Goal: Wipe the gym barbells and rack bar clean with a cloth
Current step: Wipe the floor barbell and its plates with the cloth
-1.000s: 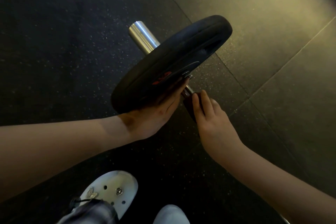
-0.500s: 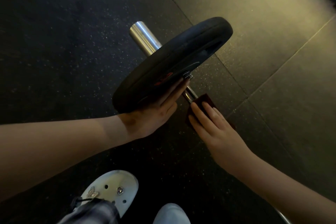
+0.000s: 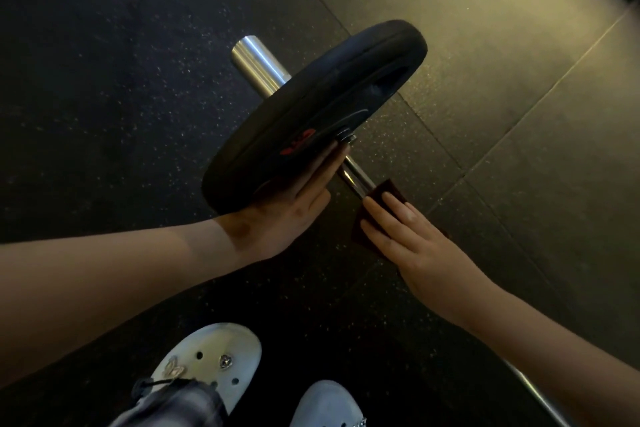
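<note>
The right hand (image 3: 415, 246) lays its fingers over the cloth (image 3: 389, 189), pressing it on the bar (image 3: 353, 177) just right of the plate (image 3: 311, 114). Whether the grip closes underneath I cannot tell, as the thumb is hidden. The left hand (image 3: 294, 215), fingers straight, braces the plate's near face. The cloth looks soft and light, the steel bar stiff, slick and heavy, so it is best wrapped fully.

White charm-studded clogs (image 3: 211, 357), bare forearms (image 3: 104, 270)
</note>
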